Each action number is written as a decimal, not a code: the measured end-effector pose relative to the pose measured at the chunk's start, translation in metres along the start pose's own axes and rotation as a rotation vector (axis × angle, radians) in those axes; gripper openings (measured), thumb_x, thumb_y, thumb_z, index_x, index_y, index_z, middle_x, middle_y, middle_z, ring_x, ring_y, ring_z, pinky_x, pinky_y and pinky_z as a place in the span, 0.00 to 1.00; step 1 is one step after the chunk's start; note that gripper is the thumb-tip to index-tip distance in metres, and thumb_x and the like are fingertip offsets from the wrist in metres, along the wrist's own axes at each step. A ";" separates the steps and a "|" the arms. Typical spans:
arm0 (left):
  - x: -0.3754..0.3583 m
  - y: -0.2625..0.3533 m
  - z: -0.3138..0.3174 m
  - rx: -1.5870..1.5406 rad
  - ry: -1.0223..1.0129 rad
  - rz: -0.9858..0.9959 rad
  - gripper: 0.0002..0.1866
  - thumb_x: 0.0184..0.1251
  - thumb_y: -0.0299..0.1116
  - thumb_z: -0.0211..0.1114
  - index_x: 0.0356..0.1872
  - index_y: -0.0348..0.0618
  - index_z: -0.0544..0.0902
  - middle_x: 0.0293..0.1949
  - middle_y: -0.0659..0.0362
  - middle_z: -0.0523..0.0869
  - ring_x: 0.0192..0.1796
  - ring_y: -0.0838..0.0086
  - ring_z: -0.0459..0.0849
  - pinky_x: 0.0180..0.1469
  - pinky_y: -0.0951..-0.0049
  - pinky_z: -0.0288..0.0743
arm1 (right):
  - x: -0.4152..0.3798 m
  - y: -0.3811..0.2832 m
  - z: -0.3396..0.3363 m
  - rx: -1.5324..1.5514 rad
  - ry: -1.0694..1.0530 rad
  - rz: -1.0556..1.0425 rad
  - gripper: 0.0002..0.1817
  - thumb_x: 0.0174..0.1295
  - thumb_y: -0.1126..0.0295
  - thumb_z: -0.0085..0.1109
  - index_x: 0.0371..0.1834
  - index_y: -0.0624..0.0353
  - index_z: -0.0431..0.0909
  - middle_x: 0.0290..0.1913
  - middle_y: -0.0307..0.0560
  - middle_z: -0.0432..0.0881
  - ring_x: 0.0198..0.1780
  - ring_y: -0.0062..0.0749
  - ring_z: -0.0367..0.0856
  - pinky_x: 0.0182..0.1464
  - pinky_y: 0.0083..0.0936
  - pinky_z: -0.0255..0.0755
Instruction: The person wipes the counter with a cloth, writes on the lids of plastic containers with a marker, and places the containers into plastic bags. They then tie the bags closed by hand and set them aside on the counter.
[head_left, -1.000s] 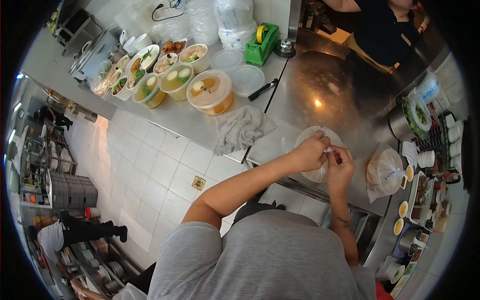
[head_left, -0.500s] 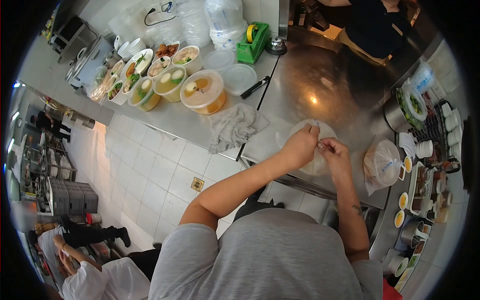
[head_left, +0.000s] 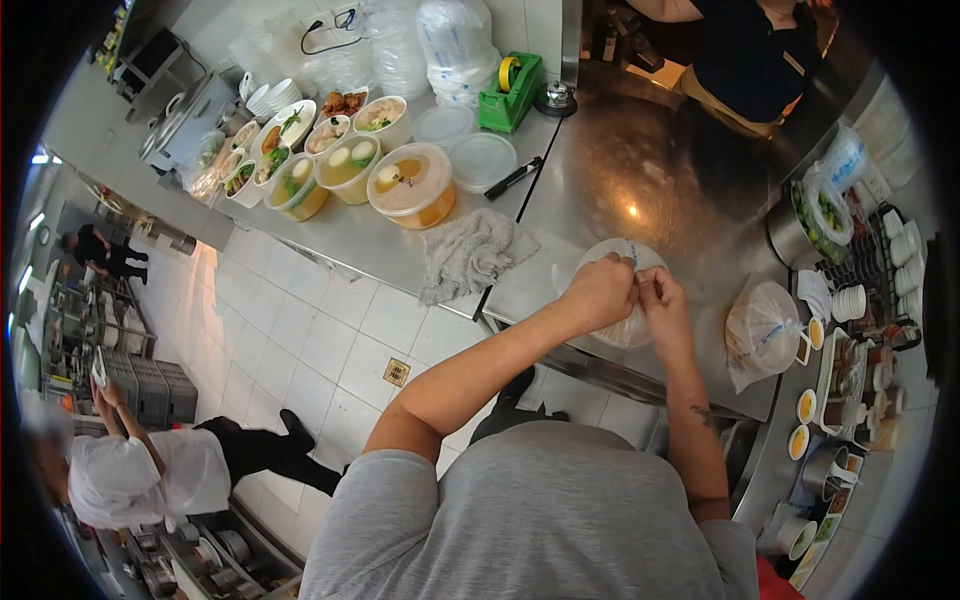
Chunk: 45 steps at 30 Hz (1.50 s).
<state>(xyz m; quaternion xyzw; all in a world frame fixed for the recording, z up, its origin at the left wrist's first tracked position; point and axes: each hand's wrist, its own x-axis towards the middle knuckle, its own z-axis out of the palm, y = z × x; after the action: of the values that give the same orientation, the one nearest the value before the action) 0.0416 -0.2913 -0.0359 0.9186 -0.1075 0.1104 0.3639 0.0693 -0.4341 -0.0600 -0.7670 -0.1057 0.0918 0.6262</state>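
Observation:
Both hands are together over a round, whitish translucent bundle, apparently a tub in a plastic bag (head_left: 622, 333), on the steel counter near its front edge. My left hand (head_left: 600, 292) is closed, fingers curled and pinching the bag's gathered top. Close beside it, my right hand (head_left: 664, 302) pinches the same top with thumb and fingers. The exact grip is partly hidden by the fingers. To the right stands another tied plastic bag (head_left: 765, 325) with something light brown inside. A crumpled grey cloth (head_left: 475, 255) lies on the counter to the left.
Lidded soup tubs (head_left: 411, 190), several bowls of food, a black marker (head_left: 514, 178), a green tape dispenser (head_left: 511, 95) and a bell (head_left: 555, 98) stand on the left counter. A pot of greens (head_left: 800, 222) is at right. One co-worker (head_left: 150, 470) is at lower left, another (head_left: 750, 60) across the counter.
My hands stay at the bag's top, the right one shifting slightly closer to the left. The co-worker in white at lower left has moved up and further into view.

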 end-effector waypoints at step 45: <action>-0.105 0.120 0.029 -0.586 -0.719 0.189 0.10 0.64 0.30 0.55 0.41 0.34 0.73 0.38 0.48 0.76 0.39 0.58 0.78 0.43 0.64 0.70 | -0.009 -0.173 -0.147 0.212 0.007 -0.570 0.18 0.66 0.62 0.52 0.54 0.61 0.75 0.40 0.38 0.78 0.36 0.15 0.74 0.38 0.12 0.64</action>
<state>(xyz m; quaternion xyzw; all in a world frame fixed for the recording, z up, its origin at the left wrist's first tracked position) -0.0880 -0.3851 -0.0087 0.7433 -0.3365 -0.2171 0.5359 0.0930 -0.5409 0.1393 -0.6373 -0.3044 -0.0798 0.7035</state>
